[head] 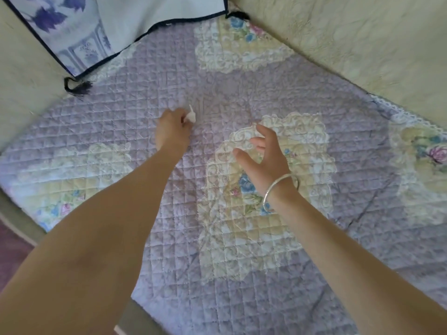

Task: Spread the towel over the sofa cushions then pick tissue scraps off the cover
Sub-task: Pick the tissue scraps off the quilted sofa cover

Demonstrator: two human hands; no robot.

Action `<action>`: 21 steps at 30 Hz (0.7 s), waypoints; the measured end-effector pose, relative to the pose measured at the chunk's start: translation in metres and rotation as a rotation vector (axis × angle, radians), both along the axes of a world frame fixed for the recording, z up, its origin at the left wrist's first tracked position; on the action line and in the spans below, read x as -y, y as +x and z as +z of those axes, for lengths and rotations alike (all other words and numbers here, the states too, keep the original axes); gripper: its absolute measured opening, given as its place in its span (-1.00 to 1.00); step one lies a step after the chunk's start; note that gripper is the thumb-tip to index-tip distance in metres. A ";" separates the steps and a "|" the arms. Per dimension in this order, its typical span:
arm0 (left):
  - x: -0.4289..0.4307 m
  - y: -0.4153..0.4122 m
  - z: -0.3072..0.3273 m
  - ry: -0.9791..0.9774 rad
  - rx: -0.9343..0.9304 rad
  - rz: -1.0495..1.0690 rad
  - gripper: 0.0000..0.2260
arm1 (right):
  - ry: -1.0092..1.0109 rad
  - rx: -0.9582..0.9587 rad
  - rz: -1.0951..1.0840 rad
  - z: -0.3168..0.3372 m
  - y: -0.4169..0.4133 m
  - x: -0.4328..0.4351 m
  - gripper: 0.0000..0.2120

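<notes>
A quilted lilac cover point(242, 76) with cream floral patches lies spread flat over the sofa seat. My left hand point(173, 130) reaches to the middle of it, its fingers pinched on a small white tissue scrap point(191, 115) that sticks up from the fingertips. My right hand point(262, 157) hovers just to the right, above a cream patch, fingers spread and curled with nothing in them. A silver bangle sits on that wrist. No other scraps show on the cover.
A white cloth with a blue print and dark trim point(96, 27) hangs over the sofa back at the upper left, a dark tassel point(77, 87) at its corner. Cream quilted backrests point(362, 44) rise at the right and left. The seat's front edge runs along the lower left.
</notes>
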State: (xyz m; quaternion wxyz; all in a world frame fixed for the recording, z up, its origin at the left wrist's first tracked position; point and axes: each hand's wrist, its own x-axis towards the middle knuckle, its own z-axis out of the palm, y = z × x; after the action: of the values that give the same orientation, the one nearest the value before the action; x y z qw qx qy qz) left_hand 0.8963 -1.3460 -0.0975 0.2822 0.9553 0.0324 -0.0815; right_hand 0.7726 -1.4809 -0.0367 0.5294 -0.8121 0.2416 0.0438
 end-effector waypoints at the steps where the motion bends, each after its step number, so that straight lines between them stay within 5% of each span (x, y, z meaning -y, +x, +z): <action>1: 0.004 -0.005 0.003 -0.019 0.008 -0.011 -0.84 | 0.004 0.004 -0.009 0.002 -0.004 0.002 -0.40; 15: 0.074 -0.126 0.080 -0.309 -0.068 -0.231 -0.82 | -0.072 0.020 -0.229 0.090 -0.123 0.062 -0.44; 21: 0.118 -0.234 0.127 -0.393 -0.144 -0.440 -0.86 | -0.100 0.059 -0.369 0.135 -0.236 0.076 -0.41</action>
State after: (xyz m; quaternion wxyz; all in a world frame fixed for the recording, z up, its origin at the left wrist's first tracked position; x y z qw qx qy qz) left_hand 0.6620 -1.4638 0.0297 0.4343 0.8582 -0.1718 -0.2128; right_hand 0.5364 -1.5574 0.0985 0.4942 -0.7802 0.3728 -0.0899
